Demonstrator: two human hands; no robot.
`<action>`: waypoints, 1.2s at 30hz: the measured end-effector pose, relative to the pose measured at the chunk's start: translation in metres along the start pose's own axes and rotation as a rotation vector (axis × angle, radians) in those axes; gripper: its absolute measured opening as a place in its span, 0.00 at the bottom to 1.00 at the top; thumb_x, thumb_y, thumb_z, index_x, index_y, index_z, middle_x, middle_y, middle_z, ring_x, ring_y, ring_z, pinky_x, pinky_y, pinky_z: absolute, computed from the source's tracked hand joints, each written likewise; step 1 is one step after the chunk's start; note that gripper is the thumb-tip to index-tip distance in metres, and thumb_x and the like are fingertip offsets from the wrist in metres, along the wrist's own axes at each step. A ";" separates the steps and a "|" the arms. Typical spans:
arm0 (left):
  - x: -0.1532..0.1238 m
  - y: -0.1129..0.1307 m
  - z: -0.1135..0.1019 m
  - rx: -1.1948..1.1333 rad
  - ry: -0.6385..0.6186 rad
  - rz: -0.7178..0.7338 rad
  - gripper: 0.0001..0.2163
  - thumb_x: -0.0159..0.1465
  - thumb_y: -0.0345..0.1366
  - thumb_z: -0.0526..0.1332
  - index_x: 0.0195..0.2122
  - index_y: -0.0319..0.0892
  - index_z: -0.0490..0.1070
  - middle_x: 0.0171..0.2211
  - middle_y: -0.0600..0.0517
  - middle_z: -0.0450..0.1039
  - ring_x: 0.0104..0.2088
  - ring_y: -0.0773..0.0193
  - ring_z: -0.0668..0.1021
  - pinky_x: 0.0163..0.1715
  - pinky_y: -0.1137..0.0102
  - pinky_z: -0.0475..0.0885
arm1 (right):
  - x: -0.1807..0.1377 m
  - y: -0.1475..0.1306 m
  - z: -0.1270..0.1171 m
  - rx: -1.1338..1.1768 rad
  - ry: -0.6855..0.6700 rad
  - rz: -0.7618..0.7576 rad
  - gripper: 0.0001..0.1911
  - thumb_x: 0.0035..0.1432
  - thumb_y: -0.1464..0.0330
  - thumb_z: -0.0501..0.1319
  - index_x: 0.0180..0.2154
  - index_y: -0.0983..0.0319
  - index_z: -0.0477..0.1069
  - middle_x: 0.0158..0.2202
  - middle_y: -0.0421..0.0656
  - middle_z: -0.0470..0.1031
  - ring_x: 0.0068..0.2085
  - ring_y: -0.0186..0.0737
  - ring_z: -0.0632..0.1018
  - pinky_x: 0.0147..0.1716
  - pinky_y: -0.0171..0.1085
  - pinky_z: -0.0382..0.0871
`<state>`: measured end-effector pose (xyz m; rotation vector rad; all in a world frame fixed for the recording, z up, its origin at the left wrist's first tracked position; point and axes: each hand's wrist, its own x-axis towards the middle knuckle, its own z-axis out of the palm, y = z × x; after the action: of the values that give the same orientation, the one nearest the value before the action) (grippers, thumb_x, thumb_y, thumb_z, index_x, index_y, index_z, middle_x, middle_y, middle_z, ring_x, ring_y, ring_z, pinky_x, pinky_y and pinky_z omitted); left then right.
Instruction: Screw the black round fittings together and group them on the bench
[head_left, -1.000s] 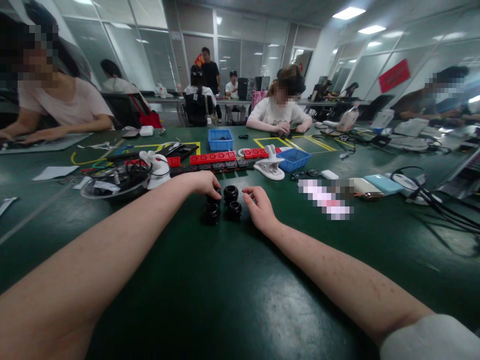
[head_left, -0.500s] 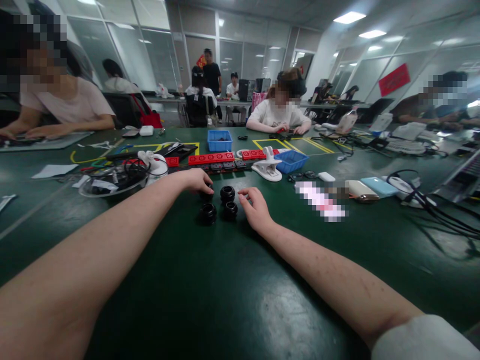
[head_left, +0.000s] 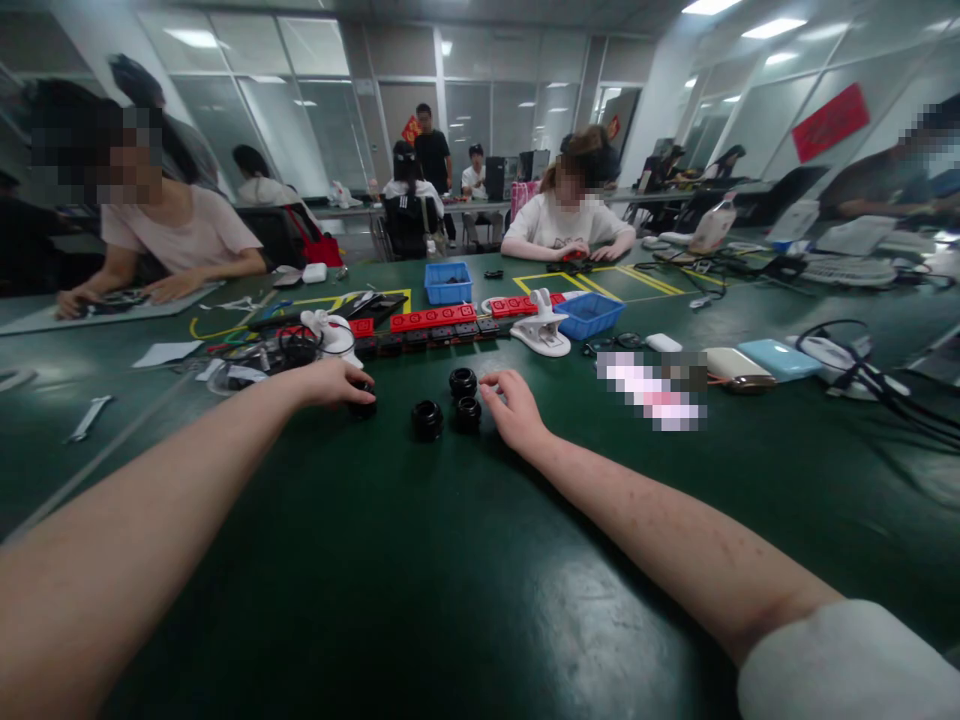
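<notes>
My left hand [head_left: 334,383] pinched a cap [head_left: 365,407], at nine o'clock from three more caps [head_left: 427,420]; my right hand [head_left: 514,410] lay at their three o'clock, fingers loosely curled.

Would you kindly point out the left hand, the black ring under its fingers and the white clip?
left hand [head_left: 330,382]: head view, back of the hand.
black ring [head_left: 365,408]: head view, exposed lower edge.
white clip [head_left: 544,340]: head view, its base.

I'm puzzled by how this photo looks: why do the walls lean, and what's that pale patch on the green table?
Head view: the wide lens tilts the window wall and stretches the forearms toward the corners; the pale patch on the table is glare from ceiling lights; the black rings look sharp.
</notes>
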<state>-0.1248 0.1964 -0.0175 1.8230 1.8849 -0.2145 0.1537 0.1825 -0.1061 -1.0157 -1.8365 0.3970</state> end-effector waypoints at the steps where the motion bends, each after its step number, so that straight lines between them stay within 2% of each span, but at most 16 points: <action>1: -0.006 -0.006 0.001 -0.002 -0.003 -0.008 0.21 0.59 0.40 0.60 0.53 0.40 0.64 0.48 0.45 0.70 0.44 0.56 0.74 0.34 0.72 0.73 | 0.000 0.000 0.000 0.000 -0.002 -0.004 0.09 0.58 0.65 0.52 0.33 0.62 0.68 0.35 0.44 0.68 0.39 0.40 0.70 0.40 0.40 0.64; 5: -0.033 -0.026 0.008 -0.011 -0.006 0.000 0.27 0.51 0.47 0.62 0.52 0.42 0.67 0.47 0.47 0.72 0.44 0.54 0.74 0.31 0.75 0.72 | -0.001 0.000 -0.001 -0.008 -0.005 -0.024 0.09 0.58 0.66 0.52 0.34 0.63 0.68 0.35 0.45 0.69 0.39 0.40 0.70 0.41 0.41 0.64; 8: -0.055 -0.034 0.018 -0.011 0.003 0.046 0.27 0.51 0.47 0.61 0.51 0.45 0.67 0.48 0.50 0.71 0.45 0.54 0.74 0.36 0.73 0.71 | -0.001 0.001 -0.001 -0.030 -0.003 -0.031 0.09 0.59 0.67 0.53 0.34 0.65 0.68 0.35 0.45 0.69 0.39 0.39 0.70 0.40 0.41 0.65; 11: -0.078 -0.036 0.031 -0.005 0.016 0.102 0.26 0.52 0.46 0.61 0.52 0.45 0.67 0.48 0.52 0.72 0.47 0.56 0.73 0.44 0.72 0.68 | -0.002 0.003 0.000 -0.065 -0.004 -0.033 0.09 0.59 0.66 0.54 0.36 0.66 0.68 0.36 0.43 0.69 0.38 0.37 0.71 0.40 0.41 0.66; 15: -0.107 -0.029 0.047 0.003 0.013 0.139 0.26 0.52 0.46 0.61 0.52 0.46 0.67 0.49 0.51 0.71 0.48 0.55 0.72 0.45 0.70 0.67 | -0.003 0.005 0.000 -0.117 -0.005 -0.036 0.11 0.60 0.64 0.54 0.40 0.65 0.67 0.40 0.44 0.70 0.40 0.37 0.72 0.39 0.42 0.68; 19: -0.130 -0.012 0.065 -0.010 -0.002 0.167 0.25 0.54 0.45 0.61 0.53 0.47 0.65 0.49 0.50 0.71 0.46 0.55 0.73 0.43 0.68 0.68 | -0.004 0.005 0.000 -0.167 -0.005 -0.045 0.13 0.60 0.65 0.54 0.44 0.65 0.66 0.43 0.45 0.69 0.41 0.38 0.72 0.40 0.43 0.68; 22: -0.145 0.010 0.079 -0.020 -0.010 0.225 0.25 0.55 0.44 0.61 0.54 0.46 0.65 0.49 0.49 0.71 0.45 0.55 0.74 0.43 0.67 0.68 | -0.006 0.001 -0.001 -0.204 -0.007 -0.056 0.13 0.60 0.65 0.54 0.44 0.65 0.66 0.44 0.45 0.69 0.42 0.38 0.72 0.41 0.43 0.68; 26: -0.167 0.049 0.097 -0.035 -0.040 0.372 0.24 0.55 0.42 0.63 0.53 0.49 0.65 0.50 0.53 0.70 0.49 0.58 0.72 0.47 0.69 0.64 | -0.014 -0.007 -0.008 -0.251 -0.013 -0.071 0.13 0.60 0.64 0.54 0.44 0.65 0.66 0.44 0.45 0.68 0.42 0.39 0.72 0.41 0.44 0.68; 29: -0.179 0.073 0.106 -0.043 -0.084 0.496 0.24 0.54 0.41 0.65 0.52 0.53 0.66 0.49 0.54 0.71 0.47 0.59 0.72 0.47 0.69 0.64 | -0.026 -0.014 -0.020 -0.274 -0.028 -0.091 0.12 0.60 0.64 0.54 0.42 0.65 0.67 0.42 0.45 0.69 0.42 0.39 0.71 0.42 0.44 0.67; 32: -0.184 0.083 0.113 -0.060 -0.093 0.609 0.23 0.54 0.40 0.64 0.53 0.52 0.65 0.45 0.51 0.71 0.44 0.57 0.73 0.44 0.67 0.65 | -0.040 -0.020 -0.034 -0.287 -0.063 -0.120 0.10 0.60 0.65 0.53 0.38 0.64 0.68 0.39 0.45 0.69 0.42 0.40 0.70 0.43 0.44 0.65; 36: -0.181 0.087 0.121 -0.131 -0.095 0.727 0.22 0.56 0.40 0.64 0.52 0.55 0.65 0.42 0.52 0.69 0.43 0.58 0.72 0.41 0.68 0.65 | -0.054 -0.023 -0.048 -0.304 -0.114 -0.146 0.11 0.59 0.65 0.51 0.37 0.61 0.69 0.37 0.47 0.68 0.42 0.44 0.69 0.43 0.44 0.63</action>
<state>-0.0160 -0.0111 -0.0190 2.2164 1.0443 0.0761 0.1941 0.1191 -0.0996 -1.0690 -2.1026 0.0892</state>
